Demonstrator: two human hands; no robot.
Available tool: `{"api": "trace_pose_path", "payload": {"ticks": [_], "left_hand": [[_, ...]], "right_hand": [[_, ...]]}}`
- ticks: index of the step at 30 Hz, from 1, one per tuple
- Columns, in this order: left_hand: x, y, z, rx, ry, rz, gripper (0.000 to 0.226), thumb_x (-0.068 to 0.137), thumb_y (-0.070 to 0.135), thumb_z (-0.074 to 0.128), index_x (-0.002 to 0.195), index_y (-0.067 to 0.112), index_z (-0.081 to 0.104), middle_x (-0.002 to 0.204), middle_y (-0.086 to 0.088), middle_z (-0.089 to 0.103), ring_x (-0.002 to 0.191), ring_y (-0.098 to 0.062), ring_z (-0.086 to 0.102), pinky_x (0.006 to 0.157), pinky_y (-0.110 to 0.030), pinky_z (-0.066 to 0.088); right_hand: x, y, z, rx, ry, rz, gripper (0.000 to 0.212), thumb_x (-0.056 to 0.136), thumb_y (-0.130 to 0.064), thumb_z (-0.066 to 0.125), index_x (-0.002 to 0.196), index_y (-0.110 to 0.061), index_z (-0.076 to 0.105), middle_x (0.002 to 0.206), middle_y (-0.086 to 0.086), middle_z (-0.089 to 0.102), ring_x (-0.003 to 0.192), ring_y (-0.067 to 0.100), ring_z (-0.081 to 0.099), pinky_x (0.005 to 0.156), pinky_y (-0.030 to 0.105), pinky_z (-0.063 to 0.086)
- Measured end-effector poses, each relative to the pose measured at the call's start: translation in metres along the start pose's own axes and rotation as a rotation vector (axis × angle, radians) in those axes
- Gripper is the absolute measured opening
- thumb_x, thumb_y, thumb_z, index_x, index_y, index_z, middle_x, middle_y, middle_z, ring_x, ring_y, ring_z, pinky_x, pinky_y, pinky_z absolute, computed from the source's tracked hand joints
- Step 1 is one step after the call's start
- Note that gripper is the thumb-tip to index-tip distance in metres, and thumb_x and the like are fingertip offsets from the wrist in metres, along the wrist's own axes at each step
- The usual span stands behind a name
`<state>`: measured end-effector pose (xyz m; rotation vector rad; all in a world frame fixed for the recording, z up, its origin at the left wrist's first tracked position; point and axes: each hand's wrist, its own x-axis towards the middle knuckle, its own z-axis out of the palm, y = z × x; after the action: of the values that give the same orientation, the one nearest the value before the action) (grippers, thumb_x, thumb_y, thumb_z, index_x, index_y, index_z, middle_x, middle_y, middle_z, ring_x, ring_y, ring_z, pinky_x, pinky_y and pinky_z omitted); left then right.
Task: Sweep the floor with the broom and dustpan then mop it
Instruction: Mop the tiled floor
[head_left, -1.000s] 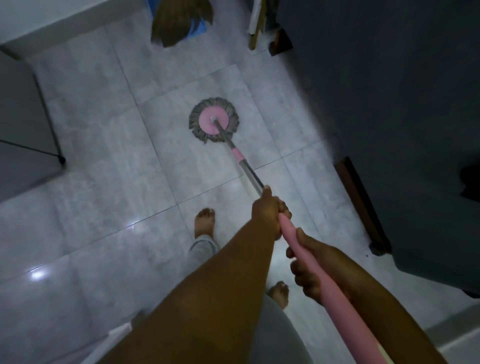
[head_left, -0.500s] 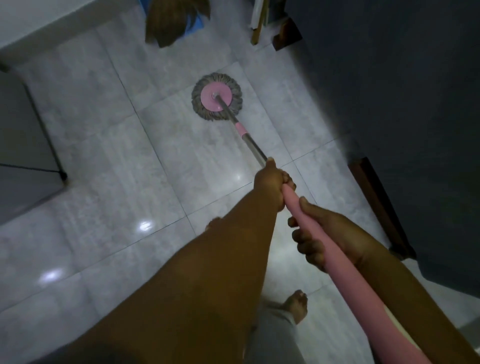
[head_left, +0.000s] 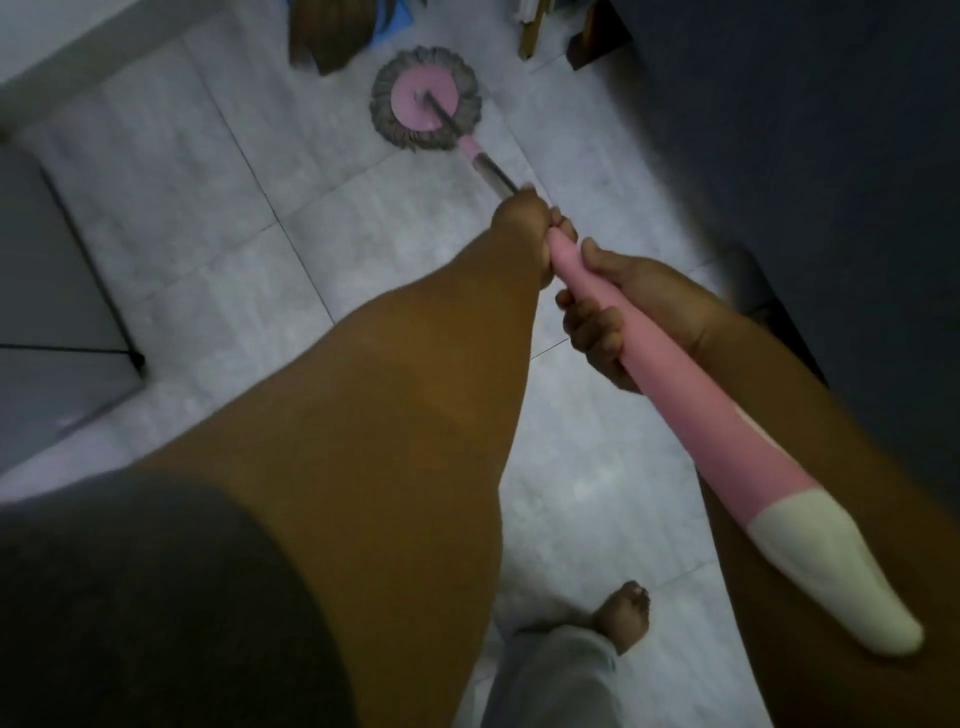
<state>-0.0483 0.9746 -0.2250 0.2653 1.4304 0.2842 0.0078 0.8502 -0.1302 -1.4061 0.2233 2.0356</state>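
A round mop head (head_left: 425, 98), pink disc ringed with grey strands, lies flat on the grey tiled floor (head_left: 171, 171) far ahead of me. Its metal shaft runs back into a pink handle (head_left: 670, 384) with a cream end cap. My left hand (head_left: 524, 228) grips the handle at its front end, where pink meets metal. My right hand (head_left: 618, 317) is wrapped around the pink grip just behind it. A brown broom head (head_left: 332, 36) rests at the top edge, just left of the mop head.
A dark cabinet or door (head_left: 800, 156) fills the right side. A thin black stand leg (head_left: 104, 306) and a grey panel are at the left. Wooden pieces (head_left: 535, 26) lean at the top. My bare foot (head_left: 623, 616) stands on the tiles below.
The mop head has slid forward across the tiles toward the broom. Both hands pushed forward along with the handle, and my foot stepped forward.
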Motion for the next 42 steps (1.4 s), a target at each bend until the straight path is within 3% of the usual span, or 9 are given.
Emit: {"api": "trace_pose_path", "payload": {"ticks": [4,11,13,16,18,29,37,42], "left_hand": [[-0.027,-0.063,0.004,0.032,-0.025,-0.055,0.048,0.104,0.049,0.039,0.067,0.019,0.039,0.053,0.002,0.032,0.039,-0.013,0.03,0.041,-0.018,0.026],[-0.096,-0.193,0.028,0.083,-0.047,-0.122,0.051,0.104,0.05,0.039,0.068,0.014,0.042,0.036,0.003,0.035,0.024,-0.013,0.035,0.042,-0.016,0.031],[-0.166,-0.26,0.043,0.05,-0.099,-0.169,0.047,0.104,0.049,0.041,0.075,0.014,0.051,0.036,0.003,0.037,0.025,-0.012,0.036,0.043,-0.017,0.034],[-0.18,-0.298,0.045,0.09,-0.062,-0.212,0.037,0.104,0.046,0.041,0.09,0.015,0.057,0.034,0.003,0.04,0.025,-0.012,0.039,0.043,-0.016,0.036],[-0.205,-0.322,0.044,0.106,-0.088,-0.26,0.036,0.104,0.046,0.042,0.089,0.016,0.057,0.035,0.003,0.042,0.026,-0.012,0.041,0.044,-0.017,0.038],[-0.254,-0.284,0.001,-0.174,0.029,-0.31,0.039,0.099,0.047,0.052,0.077,0.016,0.053,0.04,0.004,0.042,0.03,-0.011,0.038,0.04,-0.013,0.036],[-0.247,-0.221,-0.111,-0.467,0.136,-0.212,0.034,0.101,0.043,0.052,0.08,0.017,0.048,0.049,0.005,0.039,0.037,-0.01,0.035,0.04,-0.013,0.03],[-0.246,-0.212,-0.195,-0.562,0.285,-0.224,0.044,0.101,0.045,0.05,0.069,0.016,0.043,0.045,0.005,0.037,0.037,-0.01,0.033,0.038,-0.011,0.026]], "right_hand": [[-0.043,0.047,-0.029,0.009,0.004,0.065,0.048,0.089,-0.057,0.058,0.084,-0.009,0.06,0.061,0.0,0.051,0.039,0.008,0.046,0.038,0.018,0.045],[-0.137,0.141,-0.093,0.069,0.08,0.146,0.047,0.086,-0.054,0.061,0.093,-0.007,0.057,0.064,0.003,0.048,0.038,0.01,0.045,0.038,0.019,0.044],[-0.213,0.185,-0.124,0.048,0.127,0.16,0.047,0.086,-0.054,0.061,0.092,-0.007,0.057,0.063,0.004,0.047,0.038,0.011,0.044,0.037,0.019,0.043],[-0.232,0.215,-0.14,0.077,0.148,0.219,0.048,0.085,-0.054,0.063,0.09,-0.007,0.057,0.061,0.005,0.048,0.039,0.012,0.044,0.038,0.021,0.043],[-0.258,0.231,-0.149,0.082,0.144,0.253,0.047,0.084,-0.052,0.064,0.086,-0.006,0.057,0.059,0.005,0.048,0.038,0.012,0.044,0.036,0.021,0.043],[-0.271,0.2,-0.088,-0.171,0.147,0.404,0.049,0.085,-0.054,0.062,0.074,-0.007,0.056,0.057,0.003,0.048,0.037,0.011,0.044,0.039,0.018,0.041],[-0.2,0.191,0.019,-0.469,0.039,0.457,0.055,0.09,-0.057,0.056,0.062,-0.01,0.059,0.052,0.001,0.048,0.037,0.01,0.043,0.037,0.018,0.039],[-0.161,0.215,0.083,-0.639,-0.059,0.516,0.053,0.093,-0.059,0.051,0.066,-0.013,0.054,0.052,-0.002,0.044,0.037,0.009,0.039,0.038,0.015,0.036]]}}
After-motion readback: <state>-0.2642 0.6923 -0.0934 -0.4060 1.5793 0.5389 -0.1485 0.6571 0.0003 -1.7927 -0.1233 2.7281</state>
